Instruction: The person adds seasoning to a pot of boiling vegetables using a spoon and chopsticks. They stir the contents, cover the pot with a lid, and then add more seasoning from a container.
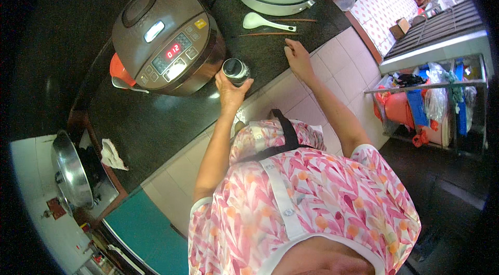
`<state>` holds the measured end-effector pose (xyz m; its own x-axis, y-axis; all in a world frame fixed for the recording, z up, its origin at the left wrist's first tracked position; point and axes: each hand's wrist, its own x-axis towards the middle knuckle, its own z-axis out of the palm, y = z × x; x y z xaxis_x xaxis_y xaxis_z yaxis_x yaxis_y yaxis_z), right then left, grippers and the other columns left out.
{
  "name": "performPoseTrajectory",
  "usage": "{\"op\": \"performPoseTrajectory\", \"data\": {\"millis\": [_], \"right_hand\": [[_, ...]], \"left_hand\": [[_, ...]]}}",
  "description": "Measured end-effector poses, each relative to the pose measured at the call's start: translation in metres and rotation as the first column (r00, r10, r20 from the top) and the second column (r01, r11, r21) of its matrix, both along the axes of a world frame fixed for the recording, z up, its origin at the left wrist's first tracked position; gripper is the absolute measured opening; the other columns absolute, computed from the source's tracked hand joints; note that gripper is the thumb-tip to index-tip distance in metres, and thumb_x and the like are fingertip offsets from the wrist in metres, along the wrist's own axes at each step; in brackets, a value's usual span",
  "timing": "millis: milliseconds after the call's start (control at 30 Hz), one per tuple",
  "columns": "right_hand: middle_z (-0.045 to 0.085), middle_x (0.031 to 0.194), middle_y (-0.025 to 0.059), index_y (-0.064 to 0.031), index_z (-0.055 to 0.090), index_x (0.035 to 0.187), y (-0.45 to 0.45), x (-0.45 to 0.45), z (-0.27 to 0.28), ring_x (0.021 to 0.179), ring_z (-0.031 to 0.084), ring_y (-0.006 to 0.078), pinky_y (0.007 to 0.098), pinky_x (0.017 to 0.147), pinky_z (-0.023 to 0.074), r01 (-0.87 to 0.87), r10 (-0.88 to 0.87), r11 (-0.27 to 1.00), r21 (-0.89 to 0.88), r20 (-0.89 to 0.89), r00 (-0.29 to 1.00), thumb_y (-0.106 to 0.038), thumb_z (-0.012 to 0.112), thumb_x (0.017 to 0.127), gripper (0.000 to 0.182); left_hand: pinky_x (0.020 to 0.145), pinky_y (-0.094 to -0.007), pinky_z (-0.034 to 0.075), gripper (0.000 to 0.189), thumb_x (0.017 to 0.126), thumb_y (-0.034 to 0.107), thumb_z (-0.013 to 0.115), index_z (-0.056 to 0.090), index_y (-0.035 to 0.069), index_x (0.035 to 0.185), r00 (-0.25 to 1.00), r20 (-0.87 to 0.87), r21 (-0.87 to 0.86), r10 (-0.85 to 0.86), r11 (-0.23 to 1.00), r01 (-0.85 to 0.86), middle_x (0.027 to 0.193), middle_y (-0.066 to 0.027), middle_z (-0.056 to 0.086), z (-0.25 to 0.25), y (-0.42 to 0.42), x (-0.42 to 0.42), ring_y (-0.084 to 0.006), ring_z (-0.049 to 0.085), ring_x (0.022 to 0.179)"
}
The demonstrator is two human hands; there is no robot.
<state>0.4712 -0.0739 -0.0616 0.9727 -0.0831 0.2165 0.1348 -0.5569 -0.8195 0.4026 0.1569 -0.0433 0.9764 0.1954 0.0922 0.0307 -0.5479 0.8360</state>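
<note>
My left hand (230, 95) grips a small jar with a black lid (233, 67) at the front edge of the dark stone counter. The jar is upright, just right of a brown rice cooker (167, 37) whose panel shows lit red digits. My right hand (299, 58) hangs over the counter's edge with its fingers curled and nothing visible in them. Nearest to it lie a white ladle-shaped spoon (265, 22) and a pair of brown chopsticks (269, 34), set apart on either side of the spoon. Behind them stands a white electric pot (276, 0) with a glass lid over green food.
An orange-red item (121, 70) sticks out beside the rice cooker. A white cloth (113, 155) lies at the counter's left end, near a large metal wok or lid (72, 171). To the right, a metal rack (429, 89) holds bags and bins. A teal panel (148, 232) is at lower left.
</note>
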Motion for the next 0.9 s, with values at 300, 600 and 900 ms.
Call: {"op": "performPoseTrajectory", "data": {"millis": [300,600,900], "right_hand": [[0.057,0.096,0.0138,-0.0036,0.058,0.103,-0.001,0.077,-0.005,0.09,0.054,0.032,0.0444,0.076,0.0412,-0.042,0.166,0.824,-0.565,0.169,0.972,-0.015,0.055,0.081,0.024],[0.055,0.079,0.0068,-0.0058,0.061,0.083,0.003,0.104,-0.01,0.081,0.054,0.0231,0.0356,0.068,0.0396,-0.061,0.349,0.519,-0.852,0.146,0.926,-0.007,0.057,0.074,0.01],[0.058,0.077,0.0114,-0.0057,0.055,0.078,-0.002,0.103,0.011,0.076,0.057,0.0273,0.0385,0.066,0.0441,0.027,0.403,0.613,-0.789,0.341,0.849,-0.009,0.053,0.08,0.005]], "left_hand": [[0.088,-0.0371,0.04,0.068,0.06,0.023,0.081,0.042,0.002,0.113,0.998,-0.027,-0.086,0.054,0.995,-0.056,0.11,-0.0158,0.05,0.007,-0.005,-0.003,-0.0301,0.05,0.103],[0.083,-0.0338,0.045,0.068,0.063,0.02,0.08,0.039,0.006,0.115,0.979,-0.191,-0.075,0.074,0.993,-0.09,0.104,-0.0125,0.062,0.017,-0.006,-0.007,-0.0248,0.06,0.095],[0.083,-0.0325,0.045,0.067,0.063,0.018,0.08,0.041,0.003,0.115,0.989,-0.149,-0.099,0.013,0.995,-0.028,0.103,-0.0117,0.061,-0.001,0.001,0.0,-0.0222,0.059,0.094]]}}
